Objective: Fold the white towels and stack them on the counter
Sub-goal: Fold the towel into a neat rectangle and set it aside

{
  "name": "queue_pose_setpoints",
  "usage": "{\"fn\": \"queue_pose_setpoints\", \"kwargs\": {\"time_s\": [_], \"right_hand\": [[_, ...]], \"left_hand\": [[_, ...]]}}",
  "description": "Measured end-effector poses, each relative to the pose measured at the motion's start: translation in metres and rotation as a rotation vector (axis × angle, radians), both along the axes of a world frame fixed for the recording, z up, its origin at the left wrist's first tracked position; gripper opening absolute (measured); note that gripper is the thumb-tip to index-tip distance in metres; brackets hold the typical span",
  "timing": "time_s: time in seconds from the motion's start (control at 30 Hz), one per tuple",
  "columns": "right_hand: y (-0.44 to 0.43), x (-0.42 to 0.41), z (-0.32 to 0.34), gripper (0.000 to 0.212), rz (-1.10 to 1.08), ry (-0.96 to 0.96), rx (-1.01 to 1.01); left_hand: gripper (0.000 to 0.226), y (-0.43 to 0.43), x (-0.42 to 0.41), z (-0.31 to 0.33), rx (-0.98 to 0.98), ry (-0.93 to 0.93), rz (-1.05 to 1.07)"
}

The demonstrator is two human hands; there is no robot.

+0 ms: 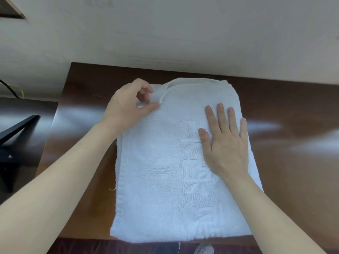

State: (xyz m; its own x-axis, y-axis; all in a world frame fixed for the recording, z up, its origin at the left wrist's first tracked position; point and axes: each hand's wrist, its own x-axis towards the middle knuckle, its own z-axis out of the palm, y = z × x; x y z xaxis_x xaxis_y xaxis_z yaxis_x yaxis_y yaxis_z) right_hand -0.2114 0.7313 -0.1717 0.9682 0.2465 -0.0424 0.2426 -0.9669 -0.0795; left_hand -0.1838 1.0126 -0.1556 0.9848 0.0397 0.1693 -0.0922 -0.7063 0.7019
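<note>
On the brown counter [275,99] our white towel [157,180] lies folded over at least once. Our left hand [126,109] pinches its far left corner. Our right hand [225,142] presses flat on top, fingers straight. We think more folding is left, and we see no stack yet.

A: What does the raised pattern [194,174] on the towel [150,180] say?
B: Too faint to read, and the right hand [224,143] covers part of it.
A: And the table [293,99]?
B: Its right side runs out of frame; pale glare smears the surface.
A: That dark frame [16,129] on the left?
B: Cut off by the edge, as is the shoe [203,249] below.
</note>
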Motion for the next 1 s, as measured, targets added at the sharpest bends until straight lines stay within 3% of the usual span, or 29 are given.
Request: {"fn": "queue_pose_setpoints", "kwargs": {"time_s": [0.1,0.23,0.37,0.43,0.6,0.67,0.77,0.9,1.0], "right_hand": [[0.000,0.000,0.000,0.063,-0.003,0.001,0.008],[0.000,0.000,-0.001,0.063,-0.004,-0.015,0.008],[-0.001,0.001,-0.002,0.063,-0.001,-0.025,0.021],[-0.001,0.002,-0.003,0.063,-0.001,-0.029,0.018],[-0.001,0.003,-0.002,0.063,0.001,-0.025,0.017],[-0.002,0.003,-0.002,0.063,-0.005,-0.021,0.016],[-0.001,0.004,-0.001,0.064,-0.002,-0.018,0.020],[-0.002,0.004,-0.001,0.064,0.003,-0.019,0.023],[-0.002,0.005,-0.002,0.064,0.009,-0.017,0.027]], "left_hand": [[0.019,0.007,-0.001,-0.004,0.070,-0.058,0.010],[0.021,0.019,0.005,-0.011,0.189,-0.169,0.224],[0.060,0.010,0.013,-0.017,0.063,0.088,0.307],[0.066,0.005,0.016,-0.018,0.079,0.132,0.280],[0.065,0.008,0.027,-0.009,0.261,0.142,0.149],[0.054,0.006,0.032,-0.003,0.315,0.166,0.080],[0.018,0.006,0.034,0.007,0.142,0.095,-0.012],[0.024,0.011,0.028,0.019,-0.017,0.104,-0.091],[0.019,0.013,0.028,0.025,-0.093,0.148,-0.038]]}}
